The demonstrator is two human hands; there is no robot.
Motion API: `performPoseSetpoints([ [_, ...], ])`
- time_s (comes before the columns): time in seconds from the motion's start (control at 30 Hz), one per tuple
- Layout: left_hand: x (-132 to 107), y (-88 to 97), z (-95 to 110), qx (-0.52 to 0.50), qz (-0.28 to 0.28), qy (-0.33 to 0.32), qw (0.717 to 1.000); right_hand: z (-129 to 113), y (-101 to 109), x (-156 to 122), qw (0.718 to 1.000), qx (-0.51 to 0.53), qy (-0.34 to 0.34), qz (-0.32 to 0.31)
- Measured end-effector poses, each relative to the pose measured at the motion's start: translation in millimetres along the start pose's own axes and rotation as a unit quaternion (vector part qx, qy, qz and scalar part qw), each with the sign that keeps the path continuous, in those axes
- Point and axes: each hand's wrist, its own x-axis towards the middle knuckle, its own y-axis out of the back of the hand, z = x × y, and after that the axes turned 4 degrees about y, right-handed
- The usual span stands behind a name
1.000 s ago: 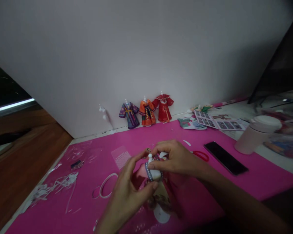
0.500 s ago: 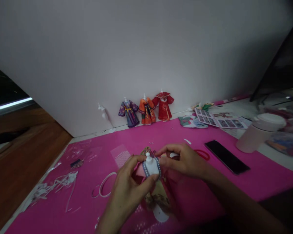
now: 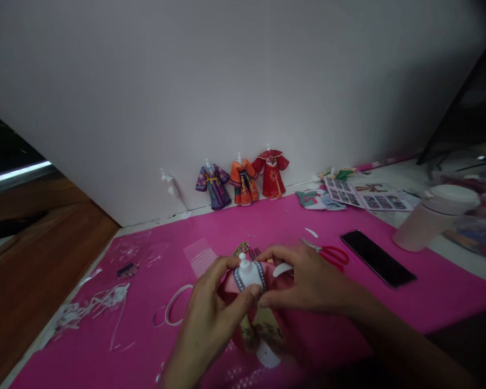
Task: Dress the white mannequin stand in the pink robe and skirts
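My left hand (image 3: 210,308) grips a miniature mannequin (image 3: 249,275) by its upper body, thumb in front and fingers behind. The figure wears a pink dress (image 3: 229,283) with grey beaded trim along the neckline; a gold-brown patterned skirt (image 3: 267,327) hangs below, above a round white base (image 3: 268,354). My right hand (image 3: 308,278) is closed on the dress at the mannequin's right side, thumb at the front below the chest. A curved white piece (image 3: 282,269) sticks out between its fingers. The fingertips behind the dress are hidden.
Red-handled scissors (image 3: 334,256), a dark phone (image 3: 376,258) and a pale bottle (image 3: 429,219) stand to the right. White strips (image 3: 93,305) and a white ring (image 3: 174,305) lie left. Three dressed mannequins (image 3: 245,181) and a bare one (image 3: 172,189) lean against the wall.
My right hand has shifted its hold: its thumb has moved down to the front of the dress below the chest. The scissors' blades now show behind the hand.
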Motion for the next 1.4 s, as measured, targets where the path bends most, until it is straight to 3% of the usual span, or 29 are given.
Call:
performPoseSetpoints([
  [0.2,0,1.4,0,0.024,-0.012,-0.013,1.000,-3,-1,2,0.999,-0.022,-0.025,-0.005],
  [0.43,-4,11.5,-7,-0.048,-0.041,0.010,0.998,-5,0,1,1.000,-0.001,-0.027,-0.001],
  [0.67,0,11.3,3,0.007,-0.010,-0.006,1.000,-3,-2,2,1.000,0.008,-0.024,0.008],
  [0.83,2,11.4,2,0.068,-0.025,-0.029,0.997,-2,-1,2,1.000,0.016,-0.009,0.010],
  [1.1,3,11.1,5,-0.007,-0.033,-0.025,0.999,0,-2,3,1.000,0.012,-0.007,0.010],
  [1.4,5,12.5,-1,0.042,-0.054,-0.043,0.997,1,-6,4,0.999,0.034,-0.016,0.005],
])
